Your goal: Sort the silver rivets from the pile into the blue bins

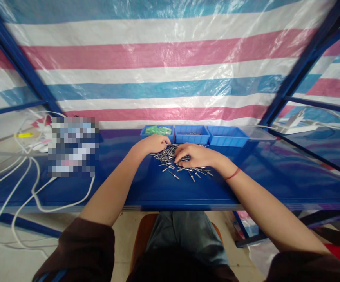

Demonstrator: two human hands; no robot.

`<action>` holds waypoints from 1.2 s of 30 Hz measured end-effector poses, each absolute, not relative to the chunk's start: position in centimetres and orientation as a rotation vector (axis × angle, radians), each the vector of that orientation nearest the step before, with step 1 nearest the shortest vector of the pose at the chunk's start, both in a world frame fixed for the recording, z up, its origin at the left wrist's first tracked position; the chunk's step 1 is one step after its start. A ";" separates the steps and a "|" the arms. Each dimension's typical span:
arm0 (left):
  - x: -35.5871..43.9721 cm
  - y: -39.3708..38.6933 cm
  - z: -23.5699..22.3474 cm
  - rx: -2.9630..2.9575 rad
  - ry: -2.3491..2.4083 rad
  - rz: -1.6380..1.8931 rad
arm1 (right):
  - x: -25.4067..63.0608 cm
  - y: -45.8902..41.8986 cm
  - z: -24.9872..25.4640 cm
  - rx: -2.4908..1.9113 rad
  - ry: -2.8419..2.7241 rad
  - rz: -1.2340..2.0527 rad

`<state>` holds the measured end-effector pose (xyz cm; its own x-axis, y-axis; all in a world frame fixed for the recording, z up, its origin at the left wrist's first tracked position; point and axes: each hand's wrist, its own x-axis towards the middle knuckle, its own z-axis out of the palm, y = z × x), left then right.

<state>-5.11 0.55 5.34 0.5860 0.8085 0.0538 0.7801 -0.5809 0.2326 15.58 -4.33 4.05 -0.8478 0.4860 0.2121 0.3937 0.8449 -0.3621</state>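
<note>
A pile of small metal rivets [172, 162] lies on the blue table [146, 188] in front of me. My left hand [152, 144] rests at the pile's left far edge, fingers curled down onto the rivets. My right hand [195, 154] lies over the pile's right side, fingers bent and pinched together among the rivets; what they grip is hidden. A red string circles my right wrist.
Three blue bins stand in a row behind the pile: one with green items [157, 131], a middle bin [191, 134] and a right bin [227, 136]. White cables [35, 184] loop over the table's left part. A striped tarp hangs behind.
</note>
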 end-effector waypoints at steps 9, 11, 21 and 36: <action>-6.5 1.4 5.9 2.600 1.362 0.315 | 15.9 -3.7 3.1 -0.868 -2.572 0.132; -6.7 1.6 5.9 2.589 1.349 0.284 | 15.1 -3.9 2.6 -0.824 -2.584 0.103; -7.2 2.6 4.9 2.525 1.289 0.089 | 15.9 -3.6 3.6 -0.956 -2.642 0.238; -6.3 1.2 5.8 2.548 1.339 -0.004 | 24.6 -2.2 6.0 -1.671 -2.423 0.493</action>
<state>-6.32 1.22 5.77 0.5745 0.8091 -0.1235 0.8099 -0.5401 0.2289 24.60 -2.18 6.01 -0.3644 0.9295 -0.0569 0.8778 0.3224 -0.3544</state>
